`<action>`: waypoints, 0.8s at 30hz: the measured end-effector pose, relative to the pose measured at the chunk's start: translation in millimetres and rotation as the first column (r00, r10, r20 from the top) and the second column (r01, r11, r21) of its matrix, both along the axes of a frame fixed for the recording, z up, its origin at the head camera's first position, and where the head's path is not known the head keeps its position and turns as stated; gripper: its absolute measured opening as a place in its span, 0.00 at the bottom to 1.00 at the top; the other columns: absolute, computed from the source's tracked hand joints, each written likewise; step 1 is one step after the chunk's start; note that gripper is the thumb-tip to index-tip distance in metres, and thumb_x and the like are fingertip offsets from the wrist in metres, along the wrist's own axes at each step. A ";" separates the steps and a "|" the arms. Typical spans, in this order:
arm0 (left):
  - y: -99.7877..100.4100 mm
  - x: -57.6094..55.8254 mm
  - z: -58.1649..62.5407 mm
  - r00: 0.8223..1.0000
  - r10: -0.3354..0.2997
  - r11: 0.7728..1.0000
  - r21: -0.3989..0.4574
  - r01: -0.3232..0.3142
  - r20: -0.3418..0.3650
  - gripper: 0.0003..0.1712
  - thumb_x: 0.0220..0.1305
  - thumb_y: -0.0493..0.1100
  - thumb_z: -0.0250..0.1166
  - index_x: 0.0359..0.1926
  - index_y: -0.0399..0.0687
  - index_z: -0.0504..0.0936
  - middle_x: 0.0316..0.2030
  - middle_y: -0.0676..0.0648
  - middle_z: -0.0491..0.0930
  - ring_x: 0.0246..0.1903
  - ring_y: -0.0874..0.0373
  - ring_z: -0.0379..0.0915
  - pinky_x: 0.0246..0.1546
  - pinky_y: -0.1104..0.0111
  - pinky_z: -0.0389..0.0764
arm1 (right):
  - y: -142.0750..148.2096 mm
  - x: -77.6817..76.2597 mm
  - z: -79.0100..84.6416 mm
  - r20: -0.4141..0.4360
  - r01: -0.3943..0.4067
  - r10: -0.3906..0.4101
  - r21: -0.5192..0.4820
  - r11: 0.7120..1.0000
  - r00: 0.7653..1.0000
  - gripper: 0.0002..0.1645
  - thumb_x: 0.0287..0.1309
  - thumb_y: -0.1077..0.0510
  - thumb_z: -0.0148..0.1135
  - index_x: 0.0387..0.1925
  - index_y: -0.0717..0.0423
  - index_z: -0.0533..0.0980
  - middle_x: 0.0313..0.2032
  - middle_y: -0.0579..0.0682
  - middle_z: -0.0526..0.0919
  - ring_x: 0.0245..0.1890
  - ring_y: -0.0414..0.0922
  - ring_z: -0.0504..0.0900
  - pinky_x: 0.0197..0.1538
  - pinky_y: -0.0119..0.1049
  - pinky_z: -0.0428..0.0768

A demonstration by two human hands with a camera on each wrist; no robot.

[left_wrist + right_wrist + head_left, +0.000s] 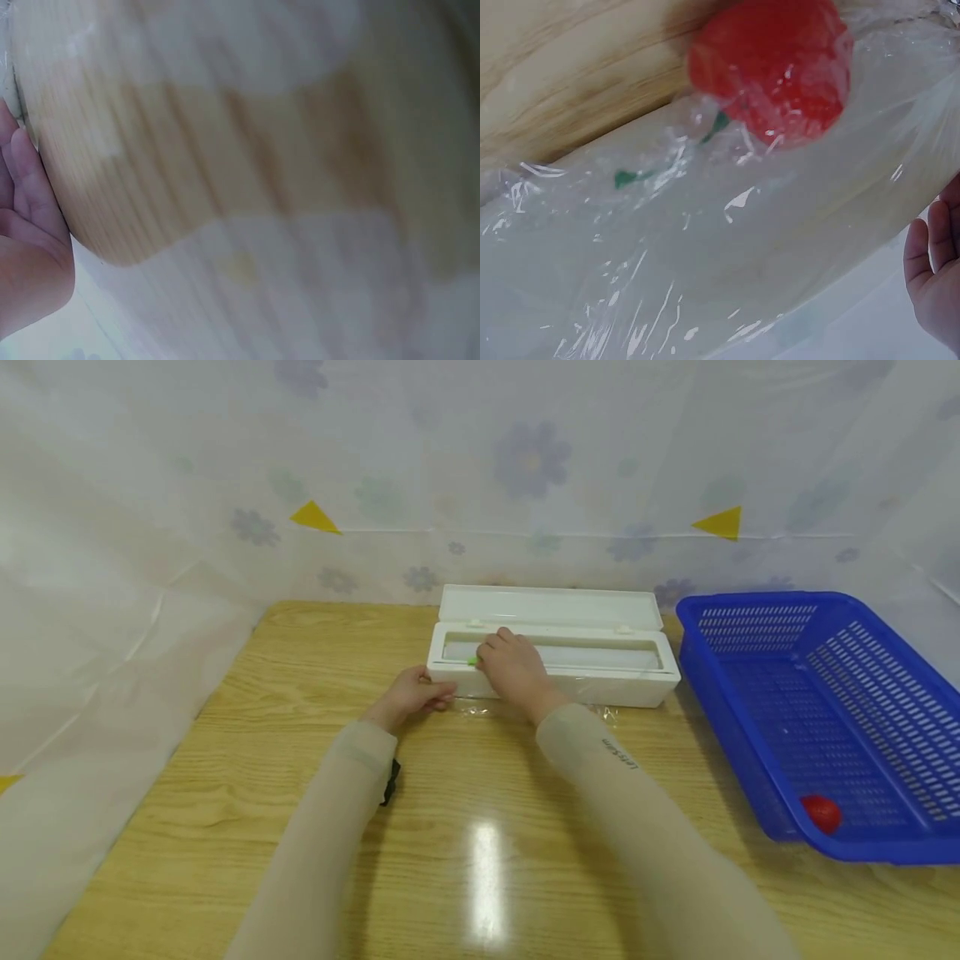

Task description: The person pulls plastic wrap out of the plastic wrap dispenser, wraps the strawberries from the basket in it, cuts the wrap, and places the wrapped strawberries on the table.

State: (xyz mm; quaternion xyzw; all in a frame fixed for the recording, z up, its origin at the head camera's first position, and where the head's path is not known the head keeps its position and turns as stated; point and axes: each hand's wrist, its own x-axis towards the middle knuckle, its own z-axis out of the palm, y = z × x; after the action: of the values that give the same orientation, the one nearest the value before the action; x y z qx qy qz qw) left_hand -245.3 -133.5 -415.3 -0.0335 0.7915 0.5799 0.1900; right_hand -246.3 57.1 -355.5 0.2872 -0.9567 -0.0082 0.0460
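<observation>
A long white cling film dispenser (pixel 553 687) lies on the wooden table, its hinged lid (pixel 547 607) raised at the back. A pale roll shows inside. My left hand (pixel 411 693) holds the dispenser's front left corner, thumb along the front face. My right hand (pixel 516 670) reaches over the front edge and pinches a small green slider (pixel 472 661), mostly hidden by the fingers. Clear film (pixel 474 710) hangs from the front onto the table. In the right wrist view a rounded red thing (pixel 776 67) appears behind crinkled clear film (pixel 739 199), with green bits beside it.
A blue plastic basket (pixel 742 727) stands to the right of the dispenser, with a red rounded object (pixel 822 814) in its near corner. Behind the table (pixel 247 793) hangs a flower-patterned sheet (pixel 390 460) bearing yellow triangles.
</observation>
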 end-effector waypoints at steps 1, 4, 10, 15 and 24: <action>0.0 0.0 -0.2 1.000 -0.001 1.000 0.004 0.001 -0.001 0.15 0.63 0.41 0.61 0.44 0.36 0.70 0.21 0.58 0.78 0.21 0.68 0.75 0.26 0.77 0.73 | 1.4 0.4 0.2 -0.002 -0.001 0.001 -0.002 1.000 1.000 0.17 0.68 0.51 0.49 0.50 0.55 0.75 0.49 0.48 0.78 0.49 0.46 0.71 0.54 0.37 0.72; -0.1 -0.3 -0.9 1.000 -0.003 1.000 0.021 0.003 -0.003 0.14 0.63 0.41 0.61 0.43 0.37 0.70 0.21 0.58 0.79 0.21 0.68 0.75 0.26 0.77 0.74 | 5.5 1.2 0.6 -0.016 -0.005 0.005 -0.009 1.000 1.000 0.16 0.68 0.51 0.49 0.49 0.55 0.76 0.49 0.48 0.78 0.48 0.46 0.71 0.53 0.38 0.73; -0.2 0.0 0.2 1.000 -0.003 1.000 0.010 0.003 -0.014 0.16 0.63 0.41 0.61 0.45 0.36 0.69 0.21 0.58 0.79 0.21 0.68 0.76 0.27 0.77 0.75 | 11.8 2.8 1.5 -0.031 -0.008 0.007 -0.017 1.000 1.000 0.16 0.67 0.52 0.50 0.48 0.56 0.76 0.47 0.49 0.79 0.47 0.46 0.71 0.51 0.38 0.73; 0.4 0.9 2.2 1.000 -0.005 1.000 0.006 0.005 -0.008 0.17 0.63 0.41 0.61 0.47 0.35 0.68 0.23 0.57 0.79 0.22 0.67 0.76 0.28 0.77 0.76 | 15.5 3.9 2.4 -0.021 -0.003 0.003 -0.010 1.000 1.000 0.16 0.67 0.52 0.50 0.48 0.57 0.76 0.47 0.49 0.79 0.47 0.47 0.71 0.52 0.38 0.73; 0.2 3.3 2.0 1.000 -0.002 1.000 0.031 0.002 -0.009 0.14 0.63 0.40 0.62 0.43 0.37 0.68 0.24 0.56 0.79 0.23 0.67 0.76 0.29 0.76 0.78 | 29.3 6.1 0.0 -0.078 -0.023 0.022 -0.015 1.000 0.997 0.14 0.66 0.53 0.52 0.45 0.57 0.77 0.44 0.49 0.80 0.44 0.47 0.72 0.48 0.37 0.74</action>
State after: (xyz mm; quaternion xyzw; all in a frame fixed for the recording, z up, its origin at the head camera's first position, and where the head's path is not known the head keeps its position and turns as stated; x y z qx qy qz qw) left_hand -242.0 -133.3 -413.3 -0.0273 0.7834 0.5919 0.1874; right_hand -240.2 86.4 -355.5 0.2969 -0.9510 -0.0111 0.0854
